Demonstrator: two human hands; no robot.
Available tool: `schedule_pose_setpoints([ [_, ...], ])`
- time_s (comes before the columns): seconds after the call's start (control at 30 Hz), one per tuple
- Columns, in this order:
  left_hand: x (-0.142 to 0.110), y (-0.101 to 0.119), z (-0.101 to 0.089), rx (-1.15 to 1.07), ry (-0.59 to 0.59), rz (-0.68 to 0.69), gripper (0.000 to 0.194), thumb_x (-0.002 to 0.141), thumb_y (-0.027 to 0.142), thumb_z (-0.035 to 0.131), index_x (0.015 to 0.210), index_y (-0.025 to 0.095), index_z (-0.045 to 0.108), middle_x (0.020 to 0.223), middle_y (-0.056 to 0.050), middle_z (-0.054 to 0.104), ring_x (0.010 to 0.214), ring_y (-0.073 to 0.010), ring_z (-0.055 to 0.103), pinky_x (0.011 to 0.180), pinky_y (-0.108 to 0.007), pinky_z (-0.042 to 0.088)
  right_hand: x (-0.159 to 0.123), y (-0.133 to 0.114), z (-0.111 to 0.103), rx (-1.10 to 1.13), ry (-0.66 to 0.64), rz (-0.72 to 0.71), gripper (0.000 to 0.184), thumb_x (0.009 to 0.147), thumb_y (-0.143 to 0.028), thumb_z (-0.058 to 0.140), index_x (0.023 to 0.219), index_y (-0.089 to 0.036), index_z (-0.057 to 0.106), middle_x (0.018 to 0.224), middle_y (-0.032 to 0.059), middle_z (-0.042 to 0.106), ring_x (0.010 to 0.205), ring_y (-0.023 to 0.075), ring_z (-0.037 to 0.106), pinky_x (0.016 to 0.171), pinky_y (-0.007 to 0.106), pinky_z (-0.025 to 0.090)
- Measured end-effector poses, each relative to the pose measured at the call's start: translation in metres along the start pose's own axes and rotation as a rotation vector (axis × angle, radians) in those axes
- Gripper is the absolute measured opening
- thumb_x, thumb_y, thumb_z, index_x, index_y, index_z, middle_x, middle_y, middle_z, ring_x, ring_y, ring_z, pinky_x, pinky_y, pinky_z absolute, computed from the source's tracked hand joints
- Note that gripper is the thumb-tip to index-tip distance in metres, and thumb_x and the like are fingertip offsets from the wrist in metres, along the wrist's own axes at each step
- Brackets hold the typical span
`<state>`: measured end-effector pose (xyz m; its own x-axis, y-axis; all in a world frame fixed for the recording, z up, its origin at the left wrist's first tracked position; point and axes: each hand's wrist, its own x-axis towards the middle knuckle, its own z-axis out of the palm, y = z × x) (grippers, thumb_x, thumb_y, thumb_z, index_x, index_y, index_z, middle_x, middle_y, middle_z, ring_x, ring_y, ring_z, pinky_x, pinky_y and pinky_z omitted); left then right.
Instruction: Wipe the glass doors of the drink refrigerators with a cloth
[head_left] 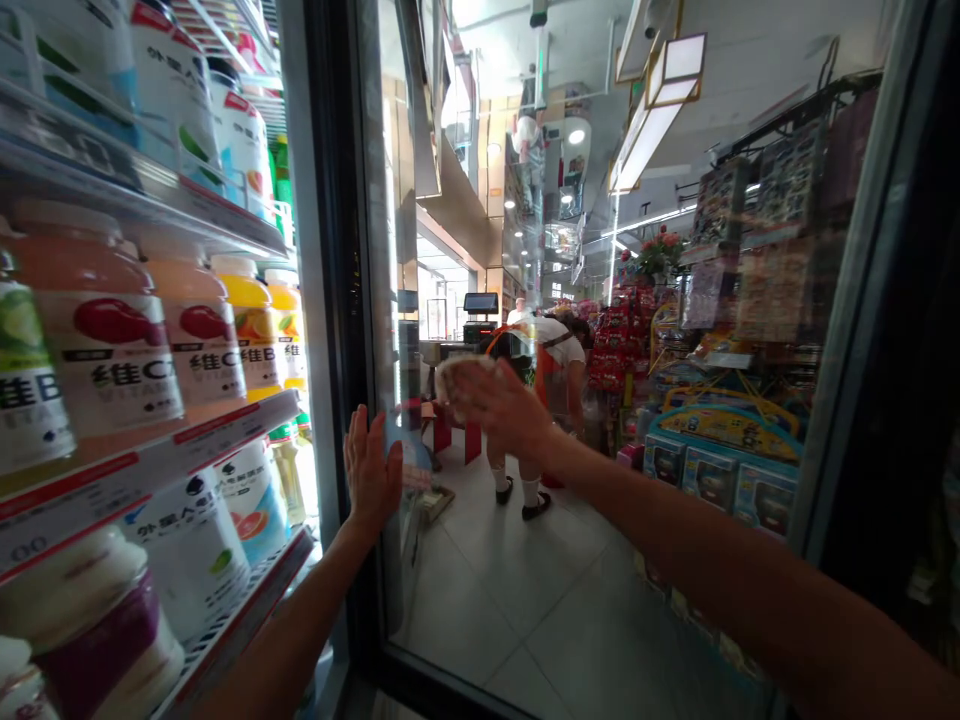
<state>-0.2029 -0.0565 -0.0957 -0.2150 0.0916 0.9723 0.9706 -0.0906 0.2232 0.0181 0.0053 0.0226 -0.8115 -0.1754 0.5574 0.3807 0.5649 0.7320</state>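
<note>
A glass door (487, 600) of a drinks fridge stands open in front of me, framed in black. My right hand (506, 400) reaches across and presses a pale folded cloth (448, 378) against the pane, its fingers laid over it and slightly blurred. Low at the left, my left hand (371, 470) rests on the door's black frame (337, 300) near the glass edge, fingers stretched out and holding nothing.
Fridge shelves (225, 440) with several bottled drinks (199, 320) fill the left side. Through the glass, a person (555, 350) bends over on the tiled floor. Boxed goods (712, 475) and hanging packets (772, 220) stand at the right, with a checkout screen (481, 303) farther back.
</note>
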Motion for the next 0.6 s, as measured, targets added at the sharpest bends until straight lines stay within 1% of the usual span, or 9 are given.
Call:
schedule_pose_setpoints([
  [0.07,0.007,0.017,0.007,-0.031,-0.001,0.02,0.046,0.089,0.03,0.037,0.134,0.019,0.033,0.147,-0.011,0.023,0.136,-0.0231,0.019,0.11,-0.044,0.021,0.01,0.044,-0.029,-0.065,0.071,0.214,0.043,0.087,-0.017,0.038,0.128,-0.025,0.044,0.145,0.0045,0.031,0.137,0.026,0.017,0.109,0.057,0.015],
  [0.1,0.011,0.026,0.011,-0.047,-0.007,0.029,0.046,0.089,0.03,0.037,0.134,0.019,0.033,0.147,-0.011,0.023,0.137,-0.0228,0.018,0.11,-0.044,0.021,0.011,0.058,-0.04,-0.087,0.096,0.29,0.044,0.086,-0.017,0.039,0.129,-0.026,0.043,0.146,0.005,0.028,0.137,0.0262,0.015,0.109,0.058,0.011],
  [0.17,0.018,0.046,0.019,-0.079,-0.024,0.052,0.047,0.089,0.031,0.038,0.134,0.019,0.032,0.147,-0.012,0.022,0.137,-0.0228,0.016,0.11,-0.045,0.019,-0.002,0.064,-0.05,-0.099,0.107,0.355,0.044,0.086,-0.018,0.04,0.129,-0.026,0.042,0.148,0.0057,0.025,0.138,0.0257,0.011,0.11,0.057,0.007],
  [0.23,0.023,0.066,0.025,-0.119,-0.028,0.079,0.048,0.089,0.03,0.038,0.134,0.017,0.032,0.147,-0.013,0.022,0.137,-0.0228,0.016,0.111,-0.045,0.018,-0.031,0.044,-0.048,-0.074,0.081,0.287,0.042,0.086,-0.018,0.041,0.127,-0.025,0.045,0.146,0.0054,0.029,0.138,0.0245,0.012,0.111,0.055,0.01],
  [0.33,0.031,0.093,0.033,-0.166,-0.017,0.095,0.047,0.089,0.03,0.038,0.134,0.018,0.034,0.147,-0.012,0.022,0.137,-0.022,0.015,0.111,-0.045,0.018,-0.081,0.007,-0.036,-0.018,0.012,-0.009,0.037,0.087,-0.018,0.041,0.122,-0.024,0.049,0.141,0.0038,0.039,0.136,0.0211,0.02,0.111,0.049,0.018],
  [0.4,0.036,0.108,0.036,-0.179,-0.013,0.104,0.046,0.089,0.03,0.038,0.133,0.018,0.034,0.147,-0.012,0.023,0.137,-0.0215,0.015,0.11,-0.044,0.019,-0.099,0.009,-0.041,-0.018,-0.028,-0.124,0.036,0.086,-0.019,0.042,0.121,-0.025,0.05,0.14,0.0029,0.041,0.135,0.0197,0.023,0.111,0.048,0.019],
  [0.47,0.04,0.118,0.039,-0.181,-0.012,0.123,0.047,0.089,0.03,0.037,0.133,0.017,0.034,0.147,-0.012,0.023,0.137,-0.0216,0.015,0.11,-0.045,0.019,-0.097,0.037,-0.061,-0.075,-0.019,0.003,0.04,0.085,-0.019,0.043,0.125,-0.025,0.047,0.142,0.0037,0.037,0.136,0.0214,0.021,0.11,0.051,0.017],
  [0.53,0.043,0.126,0.042,-0.184,-0.018,0.143,0.048,0.088,0.031,0.038,0.134,0.016,0.034,0.147,-0.013,0.022,0.138,-0.0221,0.015,0.111,-0.046,0.017,-0.084,0.079,-0.089,-0.158,0.048,0.284,0.046,0.084,-0.018,0.043,0.129,-0.026,0.041,0.146,0.0052,0.029,0.137,0.0247,0.016,0.109,0.056,0.012],
  [0.6,0.045,0.133,0.046,-0.184,-0.025,0.155,0.048,0.088,0.031,0.038,0.134,0.017,0.034,0.147,-0.012,0.022,0.138,-0.0223,0.014,0.111,-0.046,0.015,-0.074,0.109,-0.11,-0.213,0.112,0.484,0.047,0.084,-0.019,0.044,0.131,-0.026,0.041,0.148,0.006,0.024,0.137,0.0268,0.015,0.108,0.058,0.01],
])
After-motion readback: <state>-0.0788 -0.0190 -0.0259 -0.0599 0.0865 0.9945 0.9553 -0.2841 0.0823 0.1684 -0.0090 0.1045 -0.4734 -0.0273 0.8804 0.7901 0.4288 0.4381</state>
